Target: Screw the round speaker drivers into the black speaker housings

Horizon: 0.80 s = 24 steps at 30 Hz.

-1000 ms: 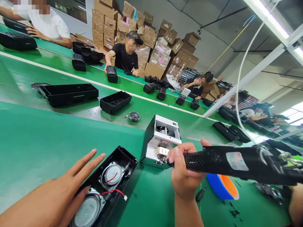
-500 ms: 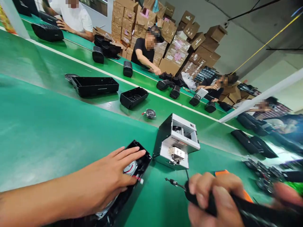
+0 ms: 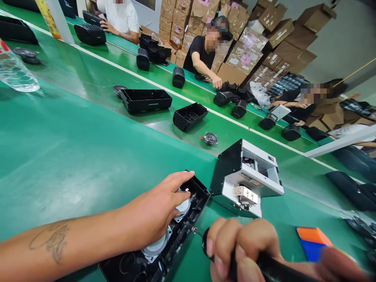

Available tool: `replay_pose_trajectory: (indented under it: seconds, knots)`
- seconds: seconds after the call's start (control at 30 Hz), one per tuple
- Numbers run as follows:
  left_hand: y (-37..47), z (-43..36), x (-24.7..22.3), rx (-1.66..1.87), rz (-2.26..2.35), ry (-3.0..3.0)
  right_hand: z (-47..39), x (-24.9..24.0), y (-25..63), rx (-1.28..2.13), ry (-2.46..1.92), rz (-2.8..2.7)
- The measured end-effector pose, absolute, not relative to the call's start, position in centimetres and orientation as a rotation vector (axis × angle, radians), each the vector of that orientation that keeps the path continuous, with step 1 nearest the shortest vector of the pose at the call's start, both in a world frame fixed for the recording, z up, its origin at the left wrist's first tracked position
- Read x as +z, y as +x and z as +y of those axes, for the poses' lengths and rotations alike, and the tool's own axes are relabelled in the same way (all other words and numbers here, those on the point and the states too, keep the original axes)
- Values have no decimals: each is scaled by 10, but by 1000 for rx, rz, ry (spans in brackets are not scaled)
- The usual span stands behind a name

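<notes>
Open speaker housing, two drivers seated, screw work apparently in hand.
Left: left hand (image 3: 155, 207), fingers spread, resting over the housing (image 3: 176, 248), which lies near centre on the green bench; near driver (image 3: 157, 247) and far driver (image 3: 184, 208) inside, partly covered. Centre, far: one loose driver (image 3: 210, 138). Right, near: right hand (image 3: 243, 243), fingers clamped round a black screwdriver (image 3: 276, 268), its bit at the housing's right wall, contact unclear. Beyond: silver-and-black machine (image 3: 229, 168). Done: both drivers placed. Left, seemingly: fastening, cover; screws fitted cannot be counted.
</notes>
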<state>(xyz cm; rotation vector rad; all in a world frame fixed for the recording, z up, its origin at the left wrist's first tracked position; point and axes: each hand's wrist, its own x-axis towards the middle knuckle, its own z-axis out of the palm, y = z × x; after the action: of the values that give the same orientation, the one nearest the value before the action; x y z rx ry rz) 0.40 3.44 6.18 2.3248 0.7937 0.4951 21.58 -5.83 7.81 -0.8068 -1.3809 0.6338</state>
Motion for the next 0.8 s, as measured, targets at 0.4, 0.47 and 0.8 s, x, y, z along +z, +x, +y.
replay_pose_trajectory:
  seconds: [0.4,0.47,0.8]
  knots:
    - [3,32,63,484,805,2327,-47,67,176,530,-785,-1218]
    - [3,32,63,473,808,2331,-45,68,173,511,-799,-1213]
    - [6,31,64,446,802,2341,-50,47,171,497,-725,-1199]
